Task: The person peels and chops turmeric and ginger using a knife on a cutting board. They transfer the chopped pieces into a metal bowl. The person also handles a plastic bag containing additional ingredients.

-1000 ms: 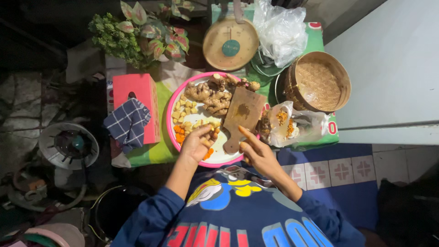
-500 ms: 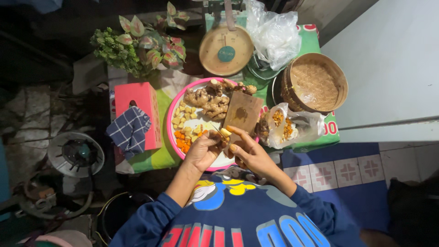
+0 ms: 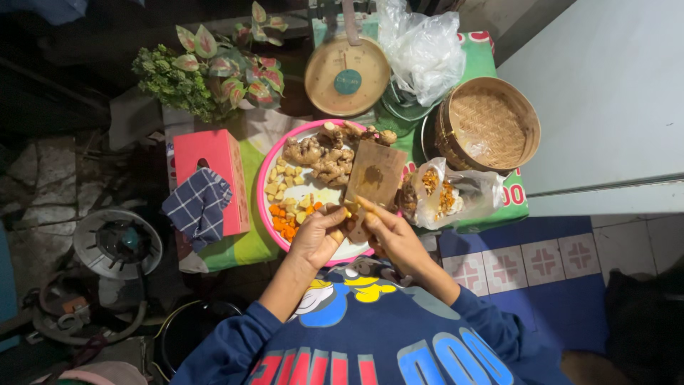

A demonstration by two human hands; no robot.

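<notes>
A pink-rimmed plate (image 3: 264, 178) sits on the green-covered table and holds whole ginger roots (image 3: 320, 152), pale yellow cut pieces (image 3: 280, 182) and orange cut pieces (image 3: 285, 222). My right hand (image 3: 390, 234) grips the handle of a broad, rust-brown cleaver (image 3: 375, 175), its blade lying over the plate's right side. My left hand (image 3: 316, 239) pinches a small yellow root piece (image 3: 347, 211) right against the lower end of the blade. Both hands meet over the near edge of the plate.
A pink tissue box (image 3: 214, 165) with a checked cloth (image 3: 199, 204) stands left of the plate. Behind are leafy plants (image 3: 206, 71), a round scale (image 3: 347, 75) and a clear bag (image 3: 425, 50). A woven basket (image 3: 491, 125) and a bag of orange pieces (image 3: 446, 197) lie right. A fan (image 3: 117, 243) is on the floor.
My left hand has left the orange pieces on the plate and come right to the blade with a small piece. The cleaver has shifted slightly toward me.
</notes>
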